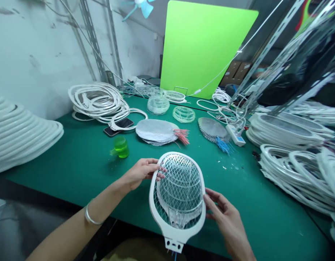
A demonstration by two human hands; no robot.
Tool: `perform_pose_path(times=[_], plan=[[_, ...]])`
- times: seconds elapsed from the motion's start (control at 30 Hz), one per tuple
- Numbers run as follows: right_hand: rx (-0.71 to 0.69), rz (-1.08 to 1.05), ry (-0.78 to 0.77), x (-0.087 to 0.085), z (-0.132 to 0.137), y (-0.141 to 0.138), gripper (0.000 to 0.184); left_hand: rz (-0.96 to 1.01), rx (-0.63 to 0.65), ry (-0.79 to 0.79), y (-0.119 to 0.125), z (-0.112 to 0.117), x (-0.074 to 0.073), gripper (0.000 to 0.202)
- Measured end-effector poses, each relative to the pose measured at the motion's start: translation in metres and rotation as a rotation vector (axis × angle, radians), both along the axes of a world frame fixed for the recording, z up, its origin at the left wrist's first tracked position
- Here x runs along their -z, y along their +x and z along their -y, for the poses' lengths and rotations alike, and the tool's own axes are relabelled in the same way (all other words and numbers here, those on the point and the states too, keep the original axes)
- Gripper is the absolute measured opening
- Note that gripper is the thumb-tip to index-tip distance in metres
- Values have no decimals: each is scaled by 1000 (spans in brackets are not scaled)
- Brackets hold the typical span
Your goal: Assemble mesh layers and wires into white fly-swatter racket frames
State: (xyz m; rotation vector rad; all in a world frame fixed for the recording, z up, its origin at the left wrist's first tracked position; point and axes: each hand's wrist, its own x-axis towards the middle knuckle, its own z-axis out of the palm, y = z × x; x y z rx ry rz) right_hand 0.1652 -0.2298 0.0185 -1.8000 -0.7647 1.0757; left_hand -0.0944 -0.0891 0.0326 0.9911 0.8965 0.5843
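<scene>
Between my hands is a white electric fly swatter head [179, 236], an oval plastic frame with a metal diamond mesh, its neck towards me and wire ends hanging below. My left hand [145, 169] grips its upper left rim, thumb on top and fingers partly showing through the mesh. On the right rim my right hand [224, 214] closes with the thumb and fingers. Through the mesh a second, similar white frame shows lower down; whether the two touch I cannot tell. Beyond lie a stack of oval mesh sheets [153, 129] with red wires and another mesh stack [213, 128] with blue wires.
A green jar [121, 147] stands left of centre. Behind it, a white frame [141, 110] overlaps a phone [120, 127]. White frames pile up at far left [26, 134], back left [96, 101] and right [289, 174]. A power strip [235, 135] lies near metal posts; a green board [202, 47] stands behind.
</scene>
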Motion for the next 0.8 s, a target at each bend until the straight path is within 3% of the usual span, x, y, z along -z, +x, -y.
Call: perform_pose_path(times=[0.13,0.33,0.8], plan=[[92,-30,35,10,-5,4,59,-195,-16,146,22,-3,11,27],[116,16,75,19,-15,4,57,-704,-147,570,34,-6,17,22],[111,157,5,30,-16,4,58,-977,-166,580,43,-2,19,22]])
